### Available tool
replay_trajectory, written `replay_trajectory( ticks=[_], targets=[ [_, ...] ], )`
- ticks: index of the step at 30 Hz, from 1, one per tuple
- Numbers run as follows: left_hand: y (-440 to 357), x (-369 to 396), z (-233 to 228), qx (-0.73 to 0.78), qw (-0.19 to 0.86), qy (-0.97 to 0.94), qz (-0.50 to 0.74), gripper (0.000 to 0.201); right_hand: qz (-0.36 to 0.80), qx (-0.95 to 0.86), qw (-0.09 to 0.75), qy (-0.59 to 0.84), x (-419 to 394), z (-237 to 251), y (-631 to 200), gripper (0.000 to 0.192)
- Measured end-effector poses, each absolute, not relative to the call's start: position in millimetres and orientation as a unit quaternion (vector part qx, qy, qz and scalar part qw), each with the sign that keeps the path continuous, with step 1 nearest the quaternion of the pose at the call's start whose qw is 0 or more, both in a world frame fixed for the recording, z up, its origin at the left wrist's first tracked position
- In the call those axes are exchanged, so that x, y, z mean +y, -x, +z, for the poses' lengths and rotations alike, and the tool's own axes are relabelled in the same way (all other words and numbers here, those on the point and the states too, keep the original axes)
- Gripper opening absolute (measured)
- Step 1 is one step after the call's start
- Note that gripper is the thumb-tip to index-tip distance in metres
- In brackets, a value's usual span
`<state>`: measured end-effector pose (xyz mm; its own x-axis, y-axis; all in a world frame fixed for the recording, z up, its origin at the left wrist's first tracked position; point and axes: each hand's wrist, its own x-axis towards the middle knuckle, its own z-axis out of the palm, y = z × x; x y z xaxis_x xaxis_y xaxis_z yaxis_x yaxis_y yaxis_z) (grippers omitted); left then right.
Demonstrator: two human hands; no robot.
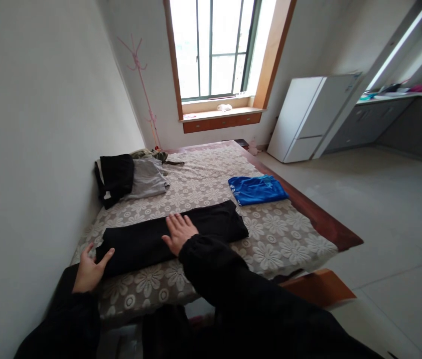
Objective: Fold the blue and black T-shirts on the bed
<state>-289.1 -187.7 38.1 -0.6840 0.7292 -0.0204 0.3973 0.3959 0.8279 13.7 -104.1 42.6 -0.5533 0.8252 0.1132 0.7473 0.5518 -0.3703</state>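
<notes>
A black garment, folded into a long strip, lies across the near part of a table with a floral lace cloth. My right hand rests flat on the middle of the strip, fingers stretched out. At the strip's left end is my left hand, its thumb and forefinger spread apart; its other fingers are partly hidden. Whether the strip is trousers or another piece, I cannot tell. Beyond it to the right lies a folded blue garment.
At the table's left back, against the wall, are a black garment and a grey garment. A pink coat stand rises behind. An orange-brown stool stands by the near right corner. A white fridge is farther right.
</notes>
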Motion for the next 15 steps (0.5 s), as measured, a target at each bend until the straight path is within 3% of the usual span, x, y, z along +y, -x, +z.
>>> replay_trajectory(
  ticks=[4, 7, 15],
  targets=[
    [297.2, -178.8, 34.2, 0.832, 0.224, -0.325, 0.39, 0.074, 0.191, -0.892, 0.15, 0.381, -115.2, 36.1, 86.5, 0.066],
    [303.3, -170.0, 35.3, 0.852, 0.215, -0.318, 0.357, 0.072, 0.187, -0.888, 0.174, 0.383, -116.7, 26.3, 114.9, 0.066],
    [308.2, -165.2, 39.3, 0.858, 0.189, -0.369, 0.304, 0.054, 0.163, -0.865, 0.18, 0.438, -100.7, 14.9, 47.7, 0.07]
  ],
)
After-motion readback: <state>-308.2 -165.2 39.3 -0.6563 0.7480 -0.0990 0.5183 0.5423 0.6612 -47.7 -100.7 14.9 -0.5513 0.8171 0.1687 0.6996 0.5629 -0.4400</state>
